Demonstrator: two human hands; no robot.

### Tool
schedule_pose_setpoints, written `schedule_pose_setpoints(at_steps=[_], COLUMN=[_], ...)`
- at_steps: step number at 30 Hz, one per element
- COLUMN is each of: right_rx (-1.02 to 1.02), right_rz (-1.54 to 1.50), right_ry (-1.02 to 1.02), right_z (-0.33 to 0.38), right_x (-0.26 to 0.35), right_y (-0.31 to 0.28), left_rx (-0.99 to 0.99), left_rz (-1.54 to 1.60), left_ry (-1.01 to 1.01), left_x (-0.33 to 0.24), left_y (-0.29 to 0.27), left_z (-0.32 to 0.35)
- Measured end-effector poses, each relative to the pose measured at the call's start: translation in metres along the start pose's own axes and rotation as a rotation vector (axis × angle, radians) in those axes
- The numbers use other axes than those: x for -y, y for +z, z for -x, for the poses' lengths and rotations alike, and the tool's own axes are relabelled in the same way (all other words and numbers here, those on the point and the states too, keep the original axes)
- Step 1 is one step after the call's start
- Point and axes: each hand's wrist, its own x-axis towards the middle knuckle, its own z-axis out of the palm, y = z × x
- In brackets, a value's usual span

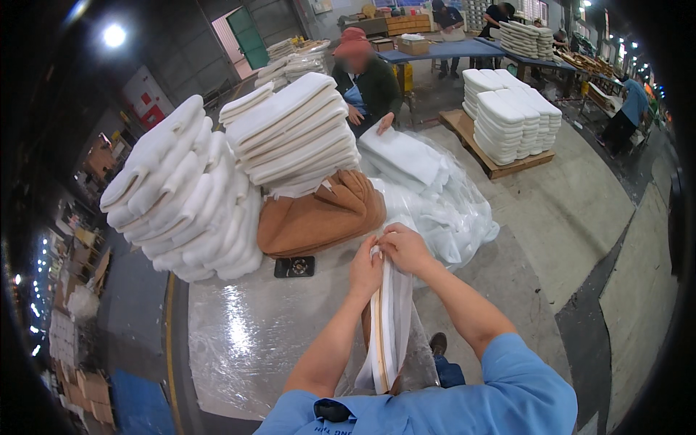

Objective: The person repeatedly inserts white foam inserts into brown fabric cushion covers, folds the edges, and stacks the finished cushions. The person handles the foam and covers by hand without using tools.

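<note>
My left hand [365, 270] and my right hand [404, 247] meet at the top edge of a white padded piece [391, 326] that stands on its edge against my body, wrapped in thin clear plastic. Both hands pinch that top edge, fingers closed on it. A tan strip runs down the piece's side. Just beyond my hands lies a folded brown fabric cover [319, 216] on the plastic-covered table [246, 341].
Tall leaning stacks of white foam pads [188, 196] fill the table's left. A small black device [294, 267] lies by the brown cover. Clear plastic bags [442, 203] pile at right. A seated person [366, 80] faces me. A pallet of white pads [511, 119] stands behind.
</note>
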Motion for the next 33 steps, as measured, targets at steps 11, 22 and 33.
schedule_pose_setpoints(at_steps=[11,22,33], right_rx=[-0.232,-0.181,-0.074], right_rz=[-0.692,-0.478,0.141], right_ry=[0.411,0.394,0.059], right_z=[-0.014,0.006,0.029], right_x=[0.044,0.025,0.0], right_y=[-0.001,0.043,0.087], left_rx=[-0.133,-0.361,-0.697], left_rz=[0.006,-0.05,0.024], left_ry=[0.073,0.109,-0.213], left_x=[-0.005,-0.001,0.028], left_y=[-0.008,0.0,-0.118], left_z=[0.008,0.011,0.111])
